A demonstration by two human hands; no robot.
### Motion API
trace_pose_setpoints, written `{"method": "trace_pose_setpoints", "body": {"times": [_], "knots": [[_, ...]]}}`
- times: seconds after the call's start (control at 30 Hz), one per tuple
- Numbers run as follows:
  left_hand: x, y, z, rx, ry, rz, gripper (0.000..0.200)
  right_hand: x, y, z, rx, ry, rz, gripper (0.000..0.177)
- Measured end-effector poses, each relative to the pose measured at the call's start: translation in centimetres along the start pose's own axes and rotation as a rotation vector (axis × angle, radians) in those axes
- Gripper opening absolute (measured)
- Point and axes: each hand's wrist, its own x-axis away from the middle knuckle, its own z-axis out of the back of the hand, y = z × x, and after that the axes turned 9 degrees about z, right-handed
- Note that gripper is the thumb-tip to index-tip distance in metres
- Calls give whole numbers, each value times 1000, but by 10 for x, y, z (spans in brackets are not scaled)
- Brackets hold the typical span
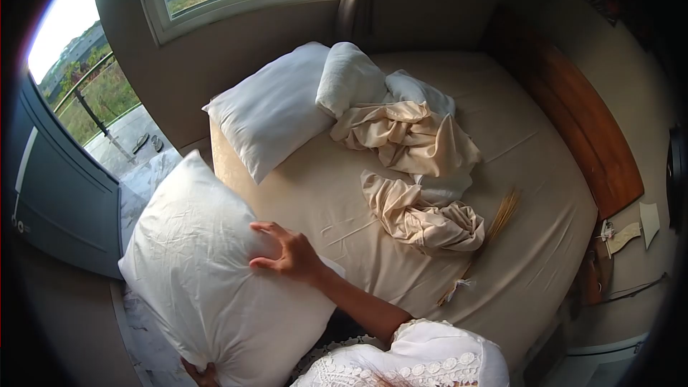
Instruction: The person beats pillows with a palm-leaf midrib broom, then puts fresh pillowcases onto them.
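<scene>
A plump white pillow (193, 258) is held up at the bed's near left side, in front of my body. At its lower edge my left hand (200, 373) is closed on the fabric, mostly hidden behind the pillow. My right hand (290, 252) rests against the pillow's right side, thumb and forefinger apart; its other fingers are partly hidden. Just beyond, another white pillow (276, 107) lies on the bed's far left corner.
The bed (530, 122) has a beige fitted sheet. Crumpled beige cloths (423, 222), white bedding (351, 79) and a straw hand broom (502, 218) lie on it. A wooden headboard (573, 115) stands right. An open grey door (61, 179) and slippers (147, 143) are left.
</scene>
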Motion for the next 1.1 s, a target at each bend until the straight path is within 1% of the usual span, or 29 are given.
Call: {"method": "trace_pose_setpoints", "body": {"times": [0.07, 0.1, 0.13, 0.17, 0.23, 0.27, 0.3, 0.33, 0.37, 0.4, 0.43, 0.47, 0.5, 0.53, 0.57, 0.6, 0.63, 0.67, 0.7, 0.73, 0.8, 0.83, 0.87, 0.9, 0.93, 0.97, 1.03, 1.07, 1.1], "knots": [[11, 20, -30, -25, -231, 22, 67, 14, 2, 32, 110, 41, 14, 55], [13, 29, -42, -37, -345, 31, 66, 23, 10, 44, 256, 14, 9, 54], [10, 38, -51, -46, -456, 38, 65, 35, 20, 59, 429, -77, -45, 57], [6, 46, -54, -75, -473, 41, 62, 48, 35, 76, 611, -197, -151, 65], [1, 76, -48, -138, -508, 51, 57, 77, 58, 120, 843, -263, -455, 80], [17, 119, -57, -285, -279, -112, 47, 90, 71, 139, 1037, -198, -652, 83], [16, 126, -50, -319, -218, -196, 43, 114, 95, 157, 1265, -119, -709, 85], [9, 128, -42, -352, -152, -282, 39, 133, 114, 180, 1242, -126, -952, 70], [2, 132, -35, -383, -76, -372, 36, 143, 141, 200, 1200, -217, -1205, 45], [-4, 138, -26, -326, -85, -361, 36, 151, 166, 223, 1166, -191, -1175, 29], [-9, 145, -19, -266, -86, -351, 37, 127, 141, 226, 1210, -44, -1031, 26], [-9, 156, -15, -209, -83, -338, 37, 96, 120, 223, 1116, 127, -921, 28], [-10, 167, -15, -225, -57, -414, 29, 68, 105, 215, 1007, 277, -816, 30], [-9, 186, -18, -247, -28, -485, 23, 39, 100, 207, 782, 324, -738, 33], [-10, 199, -21, -223, -37, -487, 24, 9, 94, 193, 554, 356, -654, 35], [-10, 212, -28, -193, -44, -495, 25, -21, 80, 164, 106, 486, -415, 36], [-10, 223, -36, -221, 10, -514, 29, -50, 63, 130, -363, 571, -183, 36], [-9, 235, -41, -227, 14, -520, 35, -74, 46, 101, -756, 444, -154, 35], [-13, 238, -44, -251, 29, -536, 47, -95, 24, 69, -1147, 283, -148, 35], [-13, 246, -46, -237, 44, -531, 60, -111, -11, 38, -1242, 166, -223, 37], [-35, 234, -42, -60, 52, -504, 80, -134, -59, -11, -1333, -105, -181, 39], [-45, 232, -37, 89, 42, -424, 91, -141, -75, -36, -1373, -236, -170, 40], [-55, 229, -30, 223, 83, -392, 96, -151, -85, -58, -1440, -360, -122, 43], [-64, 225, -20, 349, 113, -373, 102, -157, -90, -79, -1542, -501, -232, 41], [-77, 218, -8, 225, 274, -505, 106, -164, -98, -100, -1622, -769, -102, 40], [-83, 212, 4, 83, 417, -633, 109, -168, -93, -117, -1541, -821, -4, 39], [-54, 230, 22, -172, 532, -664, 114, -178, -85, -154, -1377, -902, 202, 38], [-46, 236, 22, -201, 712, -813, 94, -176, -93, -168, -1268, -898, 314, 38], [-43, 235, 30, -280, 601, -775, 83, -170, -95, -176, -1376, -949, 53, 39]]}}
